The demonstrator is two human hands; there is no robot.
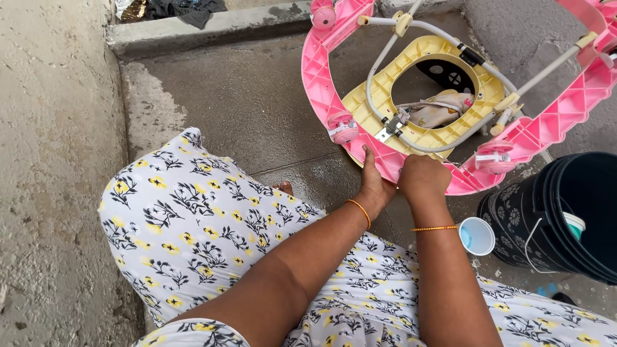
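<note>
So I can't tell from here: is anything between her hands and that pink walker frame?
Nothing visible: the left hand and right hand both rest directly on the pink walker frame's near rim.

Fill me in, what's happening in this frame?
A person crouches on a wet concrete floor with both hands on the near rim of an upturned pink baby walker. The left hand presses flat against the rim; the right hand is closed beside it, and what it grips cannot be seen. The walker's yellow seat frame and wheels face up. A black bucket and a small blue cup stand at the right.
</note>
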